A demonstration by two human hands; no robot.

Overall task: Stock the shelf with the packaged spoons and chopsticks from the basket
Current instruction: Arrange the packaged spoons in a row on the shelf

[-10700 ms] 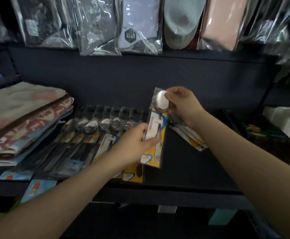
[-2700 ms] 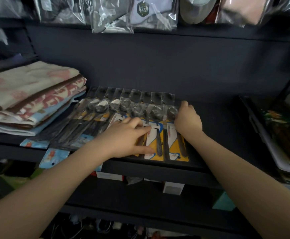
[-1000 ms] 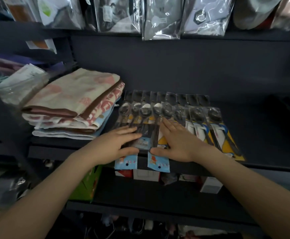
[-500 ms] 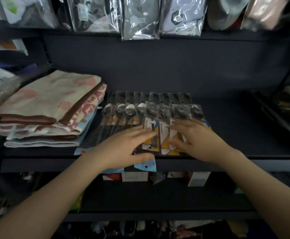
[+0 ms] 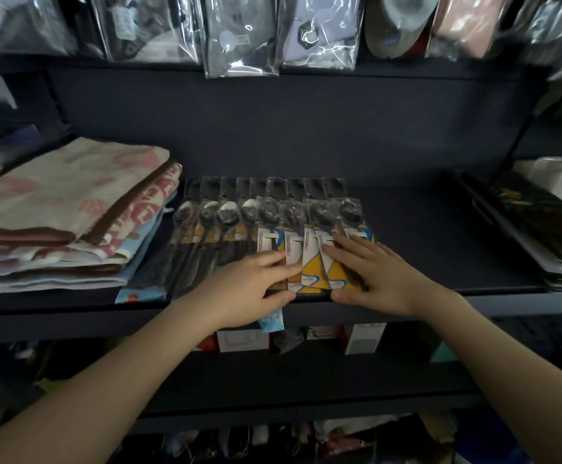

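A row of packaged spoons [image 5: 269, 212] in clear sleeves with yellow and white cards lies side by side on the dark shelf [image 5: 423, 242]. Longer dark packs with blue ends [image 5: 140, 294] lie at the row's left, and one blue end [image 5: 272, 321] hangs over the shelf's front edge. My left hand [image 5: 249, 289] rests flat on the lower ends of the middle packs, thumb at the front edge. My right hand [image 5: 380, 276], a ring on one finger, lies flat on the rightmost yellow packs. Neither hand grips a pack. The basket is out of view.
Folded towels [image 5: 68, 209] are stacked on the shelf's left part. A tray of packed goods [image 5: 547, 222] sits at the right. Bagged items [image 5: 239, 31] hang from the shelf above. Small boxes [image 5: 242, 339] stand on the shelf below.
Both hands have slid rightward along the row, from the dark packs onto the yellow-carded spoon packs. The right-hand packs now lie closer together and squarer to the shelf edge.
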